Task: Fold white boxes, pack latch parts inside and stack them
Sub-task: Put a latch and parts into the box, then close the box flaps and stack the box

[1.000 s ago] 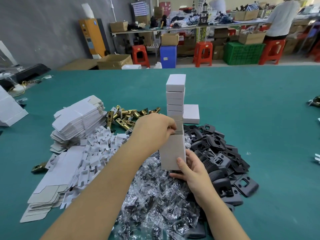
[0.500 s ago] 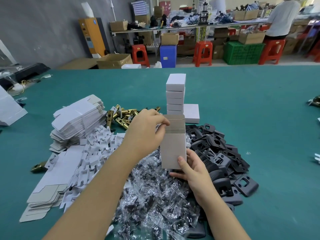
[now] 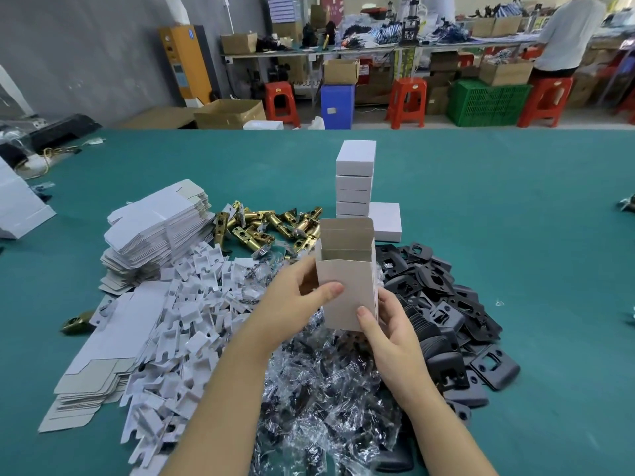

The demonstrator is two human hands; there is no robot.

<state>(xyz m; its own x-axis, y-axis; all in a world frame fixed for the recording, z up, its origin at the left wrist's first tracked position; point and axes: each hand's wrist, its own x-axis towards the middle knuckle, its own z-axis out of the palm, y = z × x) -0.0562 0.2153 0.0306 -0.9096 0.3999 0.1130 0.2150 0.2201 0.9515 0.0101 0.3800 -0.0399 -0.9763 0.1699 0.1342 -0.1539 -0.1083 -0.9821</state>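
I hold a small white box upright over the table, its top open and its lid flap standing up at the back. My left hand grips its left side, thumb across the front. My right hand holds the lower right corner, thumb on the front face. Behind it stands a stack of closed white boxes with one more closed box lying beside it. Brass latch parts lie in a pile behind my left hand.
Flat box blanks are stacked at the left, white card inserts are spread in front of them. Clear bags of parts lie under my arms, black plates at the right. A person works at a far bench.
My left hand came down from the box's top to its left side. The lid flap now stands open, and the box sits a little further right and upright.
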